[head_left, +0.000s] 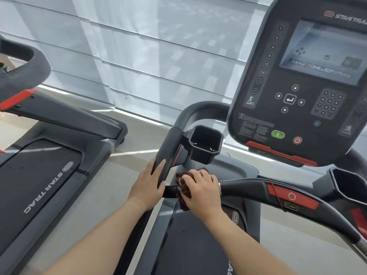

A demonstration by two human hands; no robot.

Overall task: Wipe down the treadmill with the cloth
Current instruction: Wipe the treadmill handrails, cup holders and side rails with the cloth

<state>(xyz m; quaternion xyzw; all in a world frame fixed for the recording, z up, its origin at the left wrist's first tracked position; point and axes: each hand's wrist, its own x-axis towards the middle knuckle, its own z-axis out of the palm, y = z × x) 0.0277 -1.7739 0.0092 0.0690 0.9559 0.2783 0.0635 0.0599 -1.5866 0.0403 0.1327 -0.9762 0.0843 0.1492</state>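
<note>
Blinds [158,46] cover the window behind everything, and off to the far left of both hands sits a second treadmill [39,165] that isn't part of this job. Working left to right from there: the left hand [148,183] is wrapped loosely round the lower end of the side rail [168,151], fingers curled over the top and thumb tucked under, so it's really just bracing. Right beside it, almost touching, the right hand [200,190] is closed over a dark red cloth [183,187] and pressing it onto the crossbar [248,186] right where the bar meets that rail. Most of the cloth is bunched under the palm, with a flap hanging down below the bar. Just above both hands is the cup holder [204,145], and up and to the right is the console [297,86] with its screen and buttons. If I were doing this bit, I'd say wrap the cloth fully round the bar rather than only pushing on top, since the underside is where sweaty grime hides, then drag it in one slow pass rightward toward the red stop button [292,196]. Watch the thin red cord [275,195] looped there, a bunched cloth could snag it. Keep the left hand planted for leverage, and maybe refold the cloth so a clean face is out before moving on. From what I can see the console and cup holder probably still need a go too.
</note>
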